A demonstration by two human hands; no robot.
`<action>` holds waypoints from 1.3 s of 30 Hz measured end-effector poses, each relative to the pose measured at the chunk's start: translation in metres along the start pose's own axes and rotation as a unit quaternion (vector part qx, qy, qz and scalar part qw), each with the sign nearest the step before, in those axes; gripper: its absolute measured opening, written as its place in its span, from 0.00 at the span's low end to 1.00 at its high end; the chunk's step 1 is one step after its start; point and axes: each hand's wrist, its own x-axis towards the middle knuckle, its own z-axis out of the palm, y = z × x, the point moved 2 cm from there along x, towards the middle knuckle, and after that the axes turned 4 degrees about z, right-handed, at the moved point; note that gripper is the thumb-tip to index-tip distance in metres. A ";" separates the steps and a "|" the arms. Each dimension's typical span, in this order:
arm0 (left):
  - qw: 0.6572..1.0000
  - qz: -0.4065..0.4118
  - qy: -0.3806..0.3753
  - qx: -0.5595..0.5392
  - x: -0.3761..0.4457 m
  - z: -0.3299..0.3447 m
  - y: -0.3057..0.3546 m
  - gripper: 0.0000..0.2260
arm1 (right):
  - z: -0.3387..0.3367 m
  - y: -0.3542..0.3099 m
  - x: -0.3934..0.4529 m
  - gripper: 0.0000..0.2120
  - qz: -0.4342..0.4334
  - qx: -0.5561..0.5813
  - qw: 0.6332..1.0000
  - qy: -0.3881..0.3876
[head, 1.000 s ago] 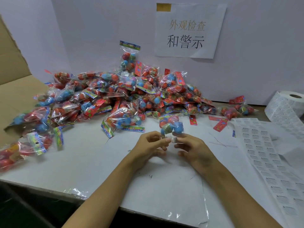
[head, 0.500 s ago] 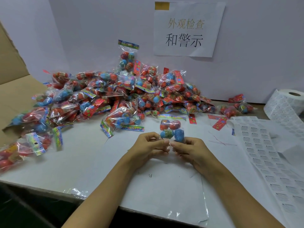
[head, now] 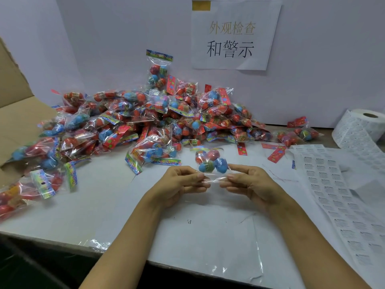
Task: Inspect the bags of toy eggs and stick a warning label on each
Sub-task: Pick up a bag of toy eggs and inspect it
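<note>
A clear bag of toy eggs point(head: 210, 160) with red and blue eggs stands up between my hands at the table's middle. My left hand point(head: 181, 182) pinches the bag's near clear edge on the left. My right hand point(head: 248, 182) pinches the same edge on the right. The plastic is stretched flat between my fingertips. A big pile of egg bags point(head: 145, 119) lies behind, against the wall. Sheets of warning labels point(head: 333, 192) spread to the right, fed from a label roll point(head: 362, 126).
A cardboard box flap point(head: 18, 113) stands at the left, with bags spilling onto it. A paper sign point(head: 233, 34) hangs on the back wall. A white table point(head: 87, 205) runs to a dark front edge near me.
The bag has turned so its eggs stand above my fingers. My hands have drawn apart and pulled the bag's clear near edge taut between them.
</note>
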 end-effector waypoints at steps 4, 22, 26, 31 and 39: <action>1.000 -0.012 -0.019 -0.019 0.001 -0.002 0.000 0.06 | -0.002 -0.005 -0.002 0.25 -0.006 0.000 1.000 -0.012; 1.000 0.010 -0.014 0.017 0.005 0.012 -0.013 0.23 | 0.017 0.011 0.004 0.14 -0.065 -0.058 0.990 0.109; 0.997 0.025 0.053 0.052 0.006 0.011 -0.008 0.31 | 0.016 0.011 0.002 0.09 -0.075 -0.087 0.989 0.090; 0.996 0.029 0.026 0.086 0.004 0.013 -0.009 0.15 | 0.017 0.014 0.000 0.14 -0.074 -0.140 0.986 0.054; 0.994 0.046 0.045 0.084 0.006 0.014 -0.013 0.04 | 0.015 0.018 0.007 0.12 -0.058 -0.119 0.990 0.051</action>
